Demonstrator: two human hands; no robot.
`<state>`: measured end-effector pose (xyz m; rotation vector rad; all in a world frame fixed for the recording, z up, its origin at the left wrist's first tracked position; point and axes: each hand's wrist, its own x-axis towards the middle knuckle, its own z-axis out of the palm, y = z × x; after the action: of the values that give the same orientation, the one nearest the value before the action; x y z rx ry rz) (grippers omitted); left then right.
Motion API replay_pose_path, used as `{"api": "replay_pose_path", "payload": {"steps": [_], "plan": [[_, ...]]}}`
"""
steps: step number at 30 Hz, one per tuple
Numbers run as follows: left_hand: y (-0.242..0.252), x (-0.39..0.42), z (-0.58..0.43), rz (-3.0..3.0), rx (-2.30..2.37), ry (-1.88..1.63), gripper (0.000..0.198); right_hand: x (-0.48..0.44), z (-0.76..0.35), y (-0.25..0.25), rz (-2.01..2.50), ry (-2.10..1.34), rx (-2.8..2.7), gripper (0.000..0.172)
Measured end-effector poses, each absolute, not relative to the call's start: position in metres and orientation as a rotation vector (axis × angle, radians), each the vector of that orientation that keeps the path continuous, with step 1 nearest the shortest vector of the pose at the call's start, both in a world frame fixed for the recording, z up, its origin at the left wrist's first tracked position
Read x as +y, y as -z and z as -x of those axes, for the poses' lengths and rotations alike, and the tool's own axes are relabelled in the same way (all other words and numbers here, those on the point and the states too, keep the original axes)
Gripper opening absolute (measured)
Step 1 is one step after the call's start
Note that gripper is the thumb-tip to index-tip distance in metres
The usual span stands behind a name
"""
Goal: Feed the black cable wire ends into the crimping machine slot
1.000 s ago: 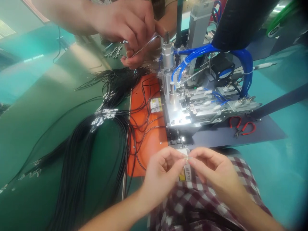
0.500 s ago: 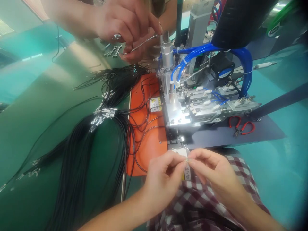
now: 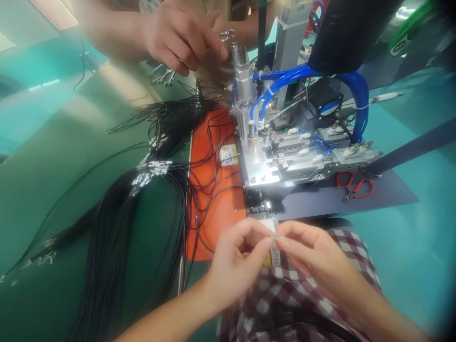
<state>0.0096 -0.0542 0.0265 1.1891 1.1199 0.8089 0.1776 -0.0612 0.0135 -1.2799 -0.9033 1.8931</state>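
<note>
My left hand [image 3: 242, 256] and my right hand [image 3: 313, 251] meet above my lap, in front of the machine's near edge. Thumb and forefinger of each are pinched together around a thin, pale, wire-like piece [image 3: 278, 238]. It is too small to tell its kind. Just behind the fingers shows a white and yellow label [image 3: 274, 256]. To the left, an orange panel [image 3: 221, 213] carries several black cables [image 3: 197, 194], their ends running toward the metal machine [image 3: 263, 166].
A large bundle of black cables [image 3: 110, 247] with silvery ends [image 3: 151, 172] lies on the green table [image 3: 42, 185]. Red-handled pliers [image 3: 348, 194] rest right of the machine. Blue air hoses [image 3: 361, 95] arch over it. Across the table, another person's hand [image 3: 178, 35] is near a metal post.
The other person's hands have moved apart, and the wrench-like tool between them now appears at the top of the post. My hands keep their pinch, with little movement.
</note>
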Motion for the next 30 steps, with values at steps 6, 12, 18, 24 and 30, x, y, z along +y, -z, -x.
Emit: {"api": "replay_pose_path", "payload": {"steps": [6, 12, 18, 24, 30], "plan": [[-0.035, -0.047, -0.01, -1.12, 1.119, -0.698, 0.014, -0.057, -0.179, -0.018, 1.264, -1.623, -1.275, 0.013], [-0.034, -0.041, -0.007, -1.108, 1.151, -0.59, 0.013, -0.047, -0.187, -0.016, 1.146, -1.357, -1.656, 0.013], [-0.032, -0.043, -0.008, -1.088, 1.185, -0.62, 0.009, -0.043, -0.187, -0.017, 1.184, -1.319, -1.705, 0.013], [-0.032, -0.041, -0.009, -0.989, 1.238, -0.718, 0.012, -0.049, -0.182, -0.015, 1.449, -1.442, -1.346, 0.016], [-0.033, -0.041, -0.011, -0.966, 1.237, -0.729, 0.015, -0.054, -0.17, -0.014, 1.412, -1.41, -1.291, 0.015]]}}
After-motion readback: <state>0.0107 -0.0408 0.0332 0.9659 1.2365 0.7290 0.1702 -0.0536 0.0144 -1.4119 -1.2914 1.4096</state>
